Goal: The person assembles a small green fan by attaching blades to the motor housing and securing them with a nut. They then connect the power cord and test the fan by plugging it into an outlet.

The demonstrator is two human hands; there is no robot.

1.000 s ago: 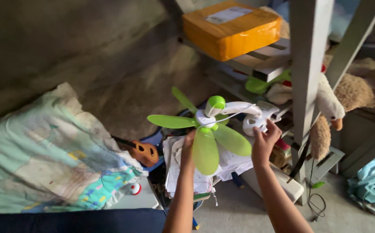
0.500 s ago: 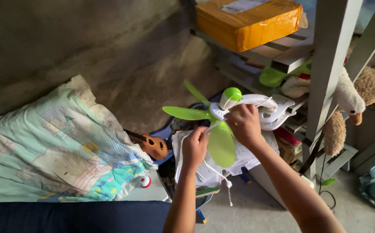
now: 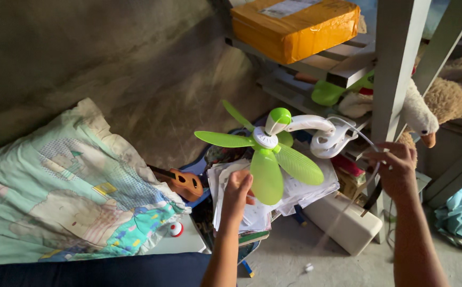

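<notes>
While ribbed blades (image 3: 267, 175) splay, hands (image 3: 236, 194) grip cord (image 3: 366, 139).

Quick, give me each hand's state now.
Left hand: closed, pinching the fan blade.
Right hand: closed on the white cord.

Home, a cluttered bedroom corner: patterned pillow (image 3: 66, 196) lower left, toy guitar (image 3: 180, 182) centre, stuffed duck (image 3: 419, 114) and plush bear (image 3: 454, 98) on shelving (image 3: 342, 66) upper right.
</notes>
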